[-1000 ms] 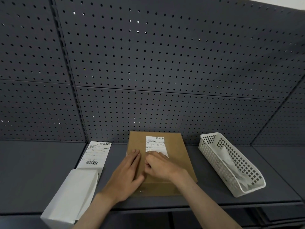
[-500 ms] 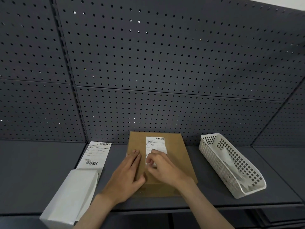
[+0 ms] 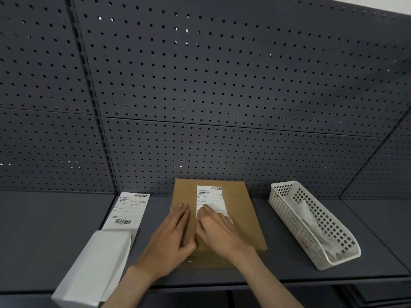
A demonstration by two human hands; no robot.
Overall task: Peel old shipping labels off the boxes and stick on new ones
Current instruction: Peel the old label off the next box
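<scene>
Left hand [image 3: 171,236] lies flat, fingers straight, pinning the cardboard box [image 3: 240,210] at the shelf's [image 3: 378,236] front-middle. Right hand [image 3: 216,227] pinches the shipping label's [image 3: 210,198] curled near edge; best peel low and slowly, so nothing tears.

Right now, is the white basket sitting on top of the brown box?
No, the white basket sits on the shelf to the right of the brown box, with a gap between them.
</scene>
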